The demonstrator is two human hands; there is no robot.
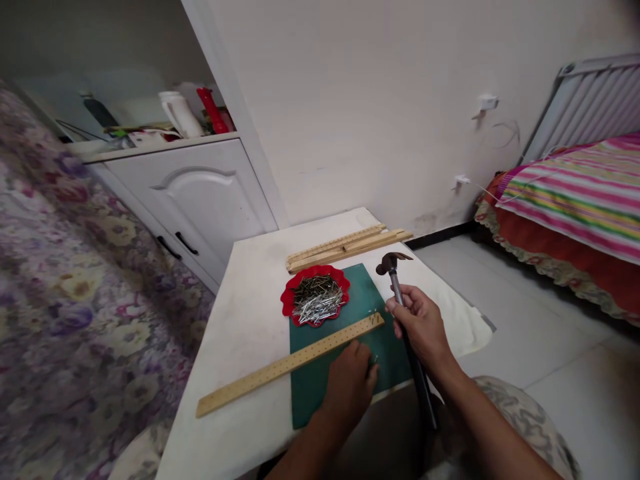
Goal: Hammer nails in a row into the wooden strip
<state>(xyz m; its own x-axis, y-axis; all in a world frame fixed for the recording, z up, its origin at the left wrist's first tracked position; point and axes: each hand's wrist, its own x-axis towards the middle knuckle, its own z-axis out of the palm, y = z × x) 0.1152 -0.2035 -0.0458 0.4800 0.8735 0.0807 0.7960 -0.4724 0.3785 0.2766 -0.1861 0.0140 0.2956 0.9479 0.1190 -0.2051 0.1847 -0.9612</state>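
Note:
My right hand (421, 327) is closed round the shaft of a claw hammer (393, 265), whose dark head is raised over the far edge of a green mat (320, 380). My left hand (349, 387) rests on the mat beside a long wooden strip (280, 367) with a row of small holes. Its fingers are curled and seem to pinch a small nail, though that is hard to make out. A few nails stand at the strip's right end (373, 320). Just beyond the strip sits a red scalloped dish (287, 301) full of several loose nails.
More wooden strips (345, 247) lie stacked at the far side of the white table (250, 313). A white cabinet (200, 193) with cluttered shelf stands far left, a floral fabric at the left edge, a bed with striped cover (575, 200) at right. My knee is below the table.

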